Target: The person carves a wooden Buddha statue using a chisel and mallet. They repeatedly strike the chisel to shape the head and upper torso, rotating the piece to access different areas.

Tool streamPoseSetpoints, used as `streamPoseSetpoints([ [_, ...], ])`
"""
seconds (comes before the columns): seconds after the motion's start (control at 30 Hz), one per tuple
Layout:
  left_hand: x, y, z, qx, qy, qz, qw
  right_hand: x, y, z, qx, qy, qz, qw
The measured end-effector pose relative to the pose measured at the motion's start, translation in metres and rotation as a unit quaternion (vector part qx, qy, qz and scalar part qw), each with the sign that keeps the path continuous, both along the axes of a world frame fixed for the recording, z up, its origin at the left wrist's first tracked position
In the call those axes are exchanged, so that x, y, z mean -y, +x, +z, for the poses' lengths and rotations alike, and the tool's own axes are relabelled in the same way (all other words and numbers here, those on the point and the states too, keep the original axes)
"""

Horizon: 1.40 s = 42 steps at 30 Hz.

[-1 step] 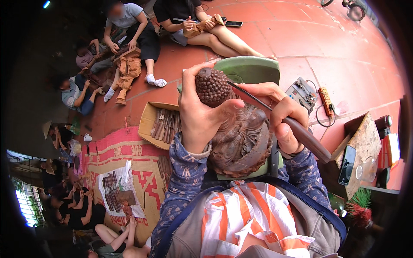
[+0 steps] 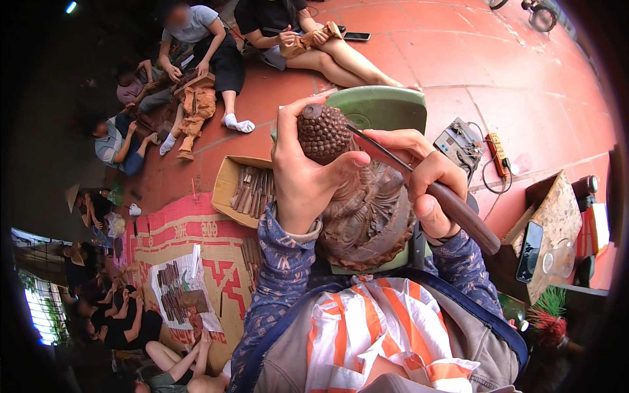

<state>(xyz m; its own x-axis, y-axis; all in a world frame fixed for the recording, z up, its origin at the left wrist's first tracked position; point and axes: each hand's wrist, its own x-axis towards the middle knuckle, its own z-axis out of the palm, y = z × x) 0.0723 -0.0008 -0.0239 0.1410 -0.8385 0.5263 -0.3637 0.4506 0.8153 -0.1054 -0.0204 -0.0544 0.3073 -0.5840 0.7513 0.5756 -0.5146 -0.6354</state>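
Note:
A dark brown carved wooden statue (image 2: 367,223) with a head of knobbly curls stands in front of me, over a green plastic chair (image 2: 400,98). My left hand (image 2: 301,173) is wrapped round the side of its head, thumb stretched across toward the right. In my right hand (image 2: 436,173) is a carving chisel (image 2: 466,216) with a dark wooden handle and a thin metal shaft. Its tip touches, or nearly touches, the right edge of the curls. The fingers are closed round the handle and shaft. The statue's face is hidden from this angle.
At left, a cardboard box (image 2: 226,187) holds several chisels; more lie on newspaper (image 2: 160,281) over a patterned mat (image 2: 209,239). A power strip (image 2: 496,154), a grey device (image 2: 458,145) and a wooden box (image 2: 557,223) with a phone (image 2: 529,252) are at right. Co-workers sit beyond.
The chisel's handle end has shifted slightly left and down, along with my right hand. My left hand and the statue look unmoved.

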Motion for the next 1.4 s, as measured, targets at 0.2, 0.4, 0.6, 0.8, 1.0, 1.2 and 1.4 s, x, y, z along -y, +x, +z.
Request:
streamPoseSetpoints([
  [0.2,-0.016,0.010,-0.007,0.010,-0.298,0.094,0.950,-0.022,-0.019,-0.014,-0.018,0.009,-0.032,0.999],
  [0.4,-0.072,-0.020,0.014,0.275,-0.091,-0.285,0.914,-0.040,-0.031,-0.022,-0.291,-0.193,0.023,0.937],
  [0.6,-0.068,-0.049,-0.007,0.224,-0.087,-0.382,0.892,-0.054,-0.046,-0.066,-0.278,-0.217,0.002,0.936],
  [0.8,-0.079,-0.036,0.010,0.250,-0.197,-0.376,0.870,-0.070,-0.059,-0.081,-0.371,0.127,-0.213,0.895],
  [1.0,-0.065,-0.037,0.024,0.346,-0.287,-0.360,0.817,-0.087,-0.073,-0.148,-0.468,0.236,-0.314,0.791],
  [1.2,-0.047,-0.025,0.033,0.409,-0.270,-0.351,0.798,-0.093,-0.075,-0.185,-0.471,0.151,-0.356,0.793],
  [1.4,-0.041,-0.017,0.025,0.417,-0.275,-0.340,0.797,-0.102,-0.078,-0.193,-0.570,0.147,-0.362,0.722],
])
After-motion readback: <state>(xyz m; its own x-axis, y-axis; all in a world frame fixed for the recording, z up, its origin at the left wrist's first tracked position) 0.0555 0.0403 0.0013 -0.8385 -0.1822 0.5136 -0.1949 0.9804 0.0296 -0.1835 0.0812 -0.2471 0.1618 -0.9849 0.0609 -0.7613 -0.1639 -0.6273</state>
